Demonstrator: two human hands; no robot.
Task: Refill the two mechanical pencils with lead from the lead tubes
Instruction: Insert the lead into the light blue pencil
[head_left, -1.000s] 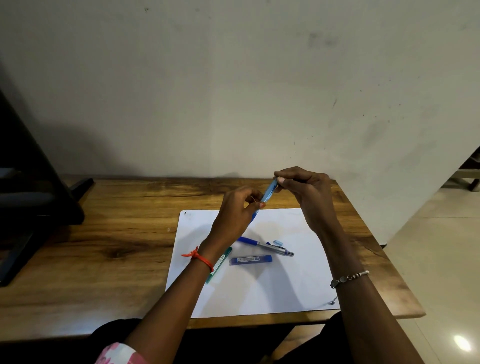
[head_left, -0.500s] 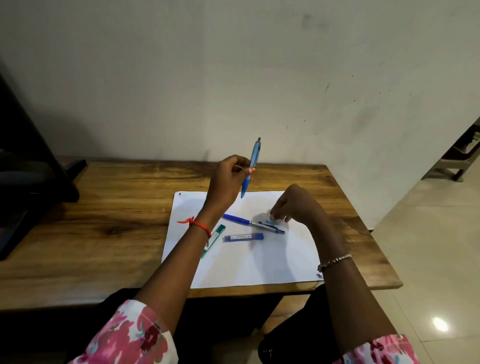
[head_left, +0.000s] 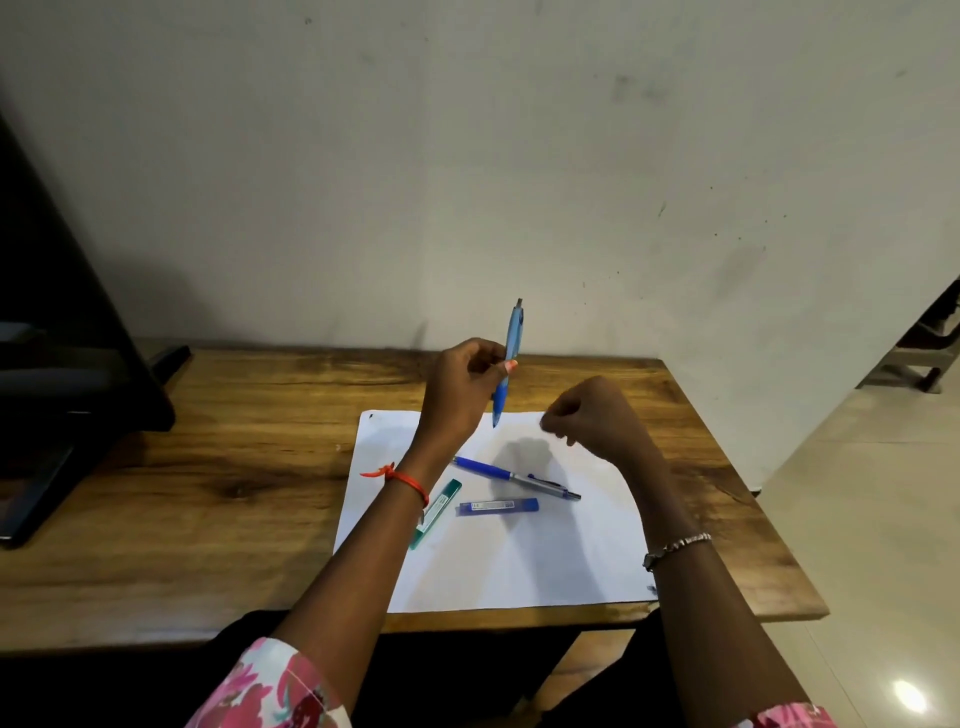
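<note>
Left grip (head_left: 470, 384) pinches light-blue pencil (head_left: 510, 358) upright.

A sheet of paper (head_left: 519, 561) is lying on the table (head_left: 208, 493), toward its right end and reaching the front edge. On the sheet, one mechanical pencil (head_left: 514, 478) is lying slantwise near the middle, with a lead tube (head_left: 497, 506) just in front of it and a second lead tube (head_left: 436, 512) lying to the left, partly under the left wrist. Above the sheet's back edge, the left hand (head_left: 460, 387) is holding the other mechanical pencil (head_left: 509, 358) nearly upright; the right hand (head_left: 592, 415) is hovering to its right.
</note>
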